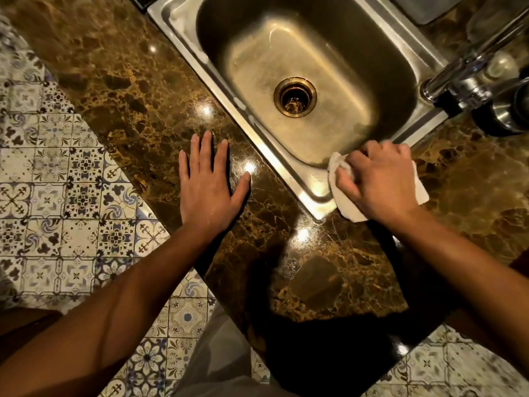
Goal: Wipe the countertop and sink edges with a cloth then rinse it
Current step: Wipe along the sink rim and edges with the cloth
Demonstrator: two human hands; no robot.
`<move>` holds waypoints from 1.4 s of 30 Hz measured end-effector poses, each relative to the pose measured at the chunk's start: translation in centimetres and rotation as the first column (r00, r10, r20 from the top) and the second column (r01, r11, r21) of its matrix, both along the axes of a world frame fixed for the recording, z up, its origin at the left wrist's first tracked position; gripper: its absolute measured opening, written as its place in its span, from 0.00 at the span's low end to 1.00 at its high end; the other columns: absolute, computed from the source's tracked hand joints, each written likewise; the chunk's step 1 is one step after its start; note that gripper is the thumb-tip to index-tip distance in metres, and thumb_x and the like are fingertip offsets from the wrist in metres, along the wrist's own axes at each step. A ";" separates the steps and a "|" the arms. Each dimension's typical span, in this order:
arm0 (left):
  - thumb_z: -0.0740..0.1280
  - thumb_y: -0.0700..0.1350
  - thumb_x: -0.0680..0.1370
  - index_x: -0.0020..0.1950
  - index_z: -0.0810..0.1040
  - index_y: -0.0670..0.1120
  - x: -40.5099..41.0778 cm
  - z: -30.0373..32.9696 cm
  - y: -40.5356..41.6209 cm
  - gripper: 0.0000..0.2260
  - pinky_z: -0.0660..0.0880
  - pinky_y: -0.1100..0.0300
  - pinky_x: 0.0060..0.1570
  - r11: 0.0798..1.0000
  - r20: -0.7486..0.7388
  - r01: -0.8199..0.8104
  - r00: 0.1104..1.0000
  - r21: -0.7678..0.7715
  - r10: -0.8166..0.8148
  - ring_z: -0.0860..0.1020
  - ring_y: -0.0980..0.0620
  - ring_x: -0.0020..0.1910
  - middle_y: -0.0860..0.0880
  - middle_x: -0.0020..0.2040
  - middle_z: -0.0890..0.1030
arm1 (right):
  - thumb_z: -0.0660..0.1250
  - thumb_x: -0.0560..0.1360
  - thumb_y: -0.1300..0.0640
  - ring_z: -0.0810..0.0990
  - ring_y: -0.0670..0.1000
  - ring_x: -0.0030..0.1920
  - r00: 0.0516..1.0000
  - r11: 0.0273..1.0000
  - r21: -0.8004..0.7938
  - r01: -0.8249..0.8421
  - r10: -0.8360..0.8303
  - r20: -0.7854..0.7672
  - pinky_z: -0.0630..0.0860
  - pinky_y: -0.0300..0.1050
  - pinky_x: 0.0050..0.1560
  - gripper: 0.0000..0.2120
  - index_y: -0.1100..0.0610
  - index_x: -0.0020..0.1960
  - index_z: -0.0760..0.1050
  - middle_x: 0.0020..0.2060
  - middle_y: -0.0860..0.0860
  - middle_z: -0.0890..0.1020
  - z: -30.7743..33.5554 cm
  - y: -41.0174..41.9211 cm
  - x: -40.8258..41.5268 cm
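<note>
A steel sink (183, 50) is set into a brown marbled countertop (137, 90). My right hand (378, 181) grips a white cloth (347, 206) and presses it on the sink's near corner rim, where the steel meets the stone. Its fingers are curled over the cloth, which sticks out on both sides of the hand. My left hand (210, 181) lies flat on the countertop to the left of the sink, fingers straight and spread, holding nothing. The basin is bare, with a brass drain (294, 97) in its floor.
A chrome faucet (469, 73) reaches in from the right above the sink's far right corner, with a dark round object (506, 116) beside its base. The countertop's edge runs diagonally; patterned floor tiles (57, 167) lie below at left and bottom.
</note>
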State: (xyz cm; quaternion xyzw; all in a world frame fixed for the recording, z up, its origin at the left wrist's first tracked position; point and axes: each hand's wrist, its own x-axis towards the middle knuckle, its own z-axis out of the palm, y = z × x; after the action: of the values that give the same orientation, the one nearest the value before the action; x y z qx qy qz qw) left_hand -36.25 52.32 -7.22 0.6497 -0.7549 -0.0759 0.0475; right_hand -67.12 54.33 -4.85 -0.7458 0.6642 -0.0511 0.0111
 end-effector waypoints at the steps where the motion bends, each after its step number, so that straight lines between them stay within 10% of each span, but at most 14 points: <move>1: 0.54 0.64 0.84 0.83 0.60 0.45 0.0 0.0 0.0 0.33 0.47 0.39 0.82 1.000 0.002 -0.001 1.000 -0.003 0.001 0.48 0.42 0.85 0.41 0.85 0.54 | 0.60 0.83 0.46 0.72 0.57 0.43 1.000 1.000 0.009 0.000 0.000 0.018 0.65 0.54 0.50 0.17 0.58 0.50 0.80 0.41 0.55 0.76 -0.1 0.3 0.6; 13: 0.53 0.64 0.83 0.83 0.60 0.45 -0.1 -0.1 0.1 0.33 0.48 0.39 0.82 1.000 0.010 0.002 1.000 -0.011 -0.002 0.49 0.42 0.85 0.40 0.85 0.54 | 0.59 0.84 0.47 0.78 0.60 0.42 0.968 0.998 0.013 0.068 -0.069 0.242 0.71 0.53 0.45 0.16 0.57 0.56 0.79 0.45 0.57 0.80 -1.2 0.9 9.2; 28: 0.51 0.65 0.83 0.83 0.60 0.46 -0.2 0.5 0.1 0.34 0.48 0.40 0.82 1.000 0.006 -0.016 1.000 0.006 0.016 0.48 0.43 0.85 0.41 0.85 0.54 | 0.64 0.83 0.50 0.78 0.62 0.42 0.999 1.000 0.006 0.027 -0.027 0.039 0.65 0.51 0.43 0.12 0.58 0.56 0.78 0.45 0.58 0.79 -1.0 -1.8 6.2; 36: 0.49 0.66 0.83 0.83 0.59 0.45 -0.1 0.2 0.1 0.35 0.49 0.39 0.82 1.000 0.025 -0.011 1.000 0.009 0.011 0.48 0.42 0.85 0.41 0.85 0.53 | 0.58 0.84 0.49 0.72 0.58 0.66 0.957 0.957 0.152 -0.249 0.219 0.188 0.67 0.56 0.65 0.20 0.50 0.73 0.74 0.68 0.54 0.75 0.4 4.8 2.2; 42: 0.50 0.65 0.83 0.83 0.59 0.45 -0.1 0.3 0.0 0.34 0.48 0.39 0.82 1.000 0.022 -0.007 1.000 0.014 0.006 0.48 0.42 0.85 0.41 0.85 0.53 | 0.60 0.84 0.44 0.76 0.58 0.52 0.978 0.979 0.120 -0.163 0.145 0.148 0.69 0.55 0.53 0.15 0.49 0.65 0.77 0.54 0.54 0.79 -0.2 1.7 3.7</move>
State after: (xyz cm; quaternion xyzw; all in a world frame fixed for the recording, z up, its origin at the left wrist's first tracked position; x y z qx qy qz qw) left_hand -36.35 52.29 -6.93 0.6533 -0.7527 -0.0739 0.0351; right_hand -63.46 55.99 -5.01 -0.7872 0.6039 -0.0580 0.1104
